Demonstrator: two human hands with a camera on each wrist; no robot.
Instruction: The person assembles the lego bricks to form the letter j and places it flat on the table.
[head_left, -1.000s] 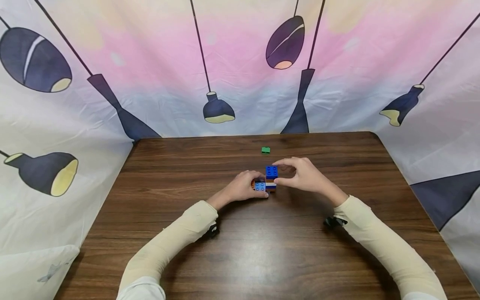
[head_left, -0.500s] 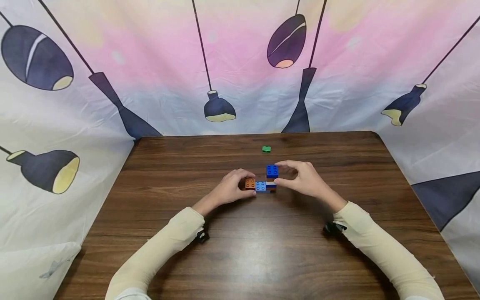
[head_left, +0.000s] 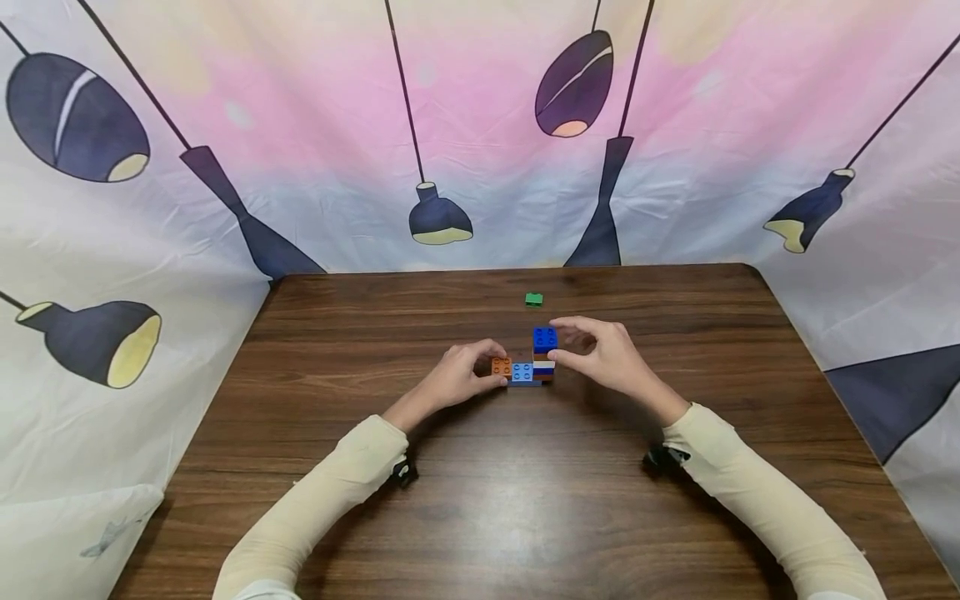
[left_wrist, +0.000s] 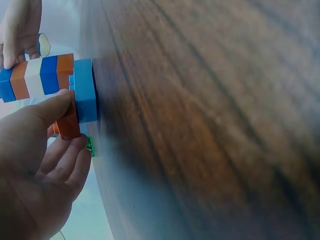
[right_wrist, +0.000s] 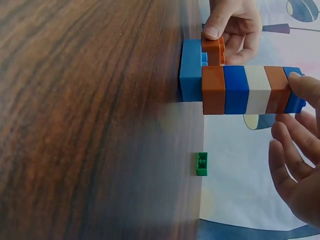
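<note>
A long light blue brick [head_left: 522,372] lies on the table as a base. On its right end rises a stack with an orange brick [right_wrist: 213,90], a blue brick [right_wrist: 236,90], a white brick [right_wrist: 258,90], another orange brick [right_wrist: 276,90] and a blue top brick [head_left: 545,337]. My left hand [head_left: 453,375] pinches a separate orange brick [left_wrist: 70,120] at the base's left end, thumb in front and fingers behind. Bare studs of the base show between this brick and the stack. With thumb and fingertips, my right hand [head_left: 603,354] holds the stack's top.
Behind the stack, a small green brick [head_left: 533,299] lies alone near the back edge of the wooden table [head_left: 480,500]. A cloth backdrop [head_left: 480,108] printed with lamps hangs right behind that edge.
My left hand has drawn back to the left from around the light blue base, uncovering the orange brick that it pinches. My right hand has stayed at the top of the stack.
</note>
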